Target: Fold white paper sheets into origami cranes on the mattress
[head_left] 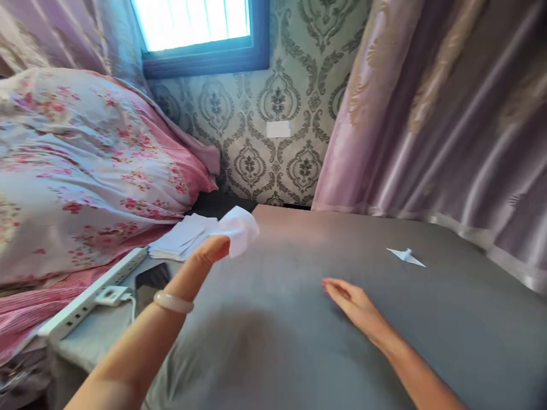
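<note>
My left hand (pixel 215 249) grips a thin white sheet of paper (pixel 243 230), which curls up and away from the fingers. Just behind it lies a stack of white paper (pixel 183 234), its sheets slightly fanned. Over the middle of the grey surface (pixel 290 353) is my right hand (pixel 348 302), its thumb and fingers drawn together at the tips with nothing visible between them. Farther right, a small folded paper bird (pixel 405 255) rests on the surface with its wings spread.
A white power strip (pixel 94 296) with a plugged-in charger (pixel 111 295) runs along the left edge, beside a dark phone (pixel 149 282). Floral bedding (pixel 98 171) is heaped at the left. Pink curtains (pixel 410 114) hang along the right, and a patterned wall (pixel 277 102) stands behind.
</note>
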Action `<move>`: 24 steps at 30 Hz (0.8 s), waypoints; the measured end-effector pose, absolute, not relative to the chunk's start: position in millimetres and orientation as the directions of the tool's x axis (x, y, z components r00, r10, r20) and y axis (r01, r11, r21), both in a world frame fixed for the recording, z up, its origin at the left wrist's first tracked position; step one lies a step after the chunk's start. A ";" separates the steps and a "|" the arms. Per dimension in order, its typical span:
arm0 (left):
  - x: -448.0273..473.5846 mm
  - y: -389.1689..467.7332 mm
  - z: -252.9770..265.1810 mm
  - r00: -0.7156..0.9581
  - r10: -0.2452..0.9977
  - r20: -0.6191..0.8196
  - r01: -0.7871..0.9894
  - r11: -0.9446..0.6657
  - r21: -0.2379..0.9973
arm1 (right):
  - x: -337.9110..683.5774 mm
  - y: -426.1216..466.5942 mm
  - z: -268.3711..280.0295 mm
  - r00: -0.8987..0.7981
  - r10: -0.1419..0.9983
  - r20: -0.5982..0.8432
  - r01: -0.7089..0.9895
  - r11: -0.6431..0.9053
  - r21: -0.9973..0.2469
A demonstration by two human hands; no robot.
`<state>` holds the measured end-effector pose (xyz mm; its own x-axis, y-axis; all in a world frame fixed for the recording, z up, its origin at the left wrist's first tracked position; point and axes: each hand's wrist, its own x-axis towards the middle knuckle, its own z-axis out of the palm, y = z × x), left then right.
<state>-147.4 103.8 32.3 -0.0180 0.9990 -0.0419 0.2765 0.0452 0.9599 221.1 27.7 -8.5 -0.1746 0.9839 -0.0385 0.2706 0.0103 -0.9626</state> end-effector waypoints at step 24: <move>24.4 30.2 -26.9 0.374 0.885 -0.277 -0.385 0.419 0.822 | 189.4 2.4 -26.2 0.103 0.986 -0.129 -0.113 -0.117 -0.987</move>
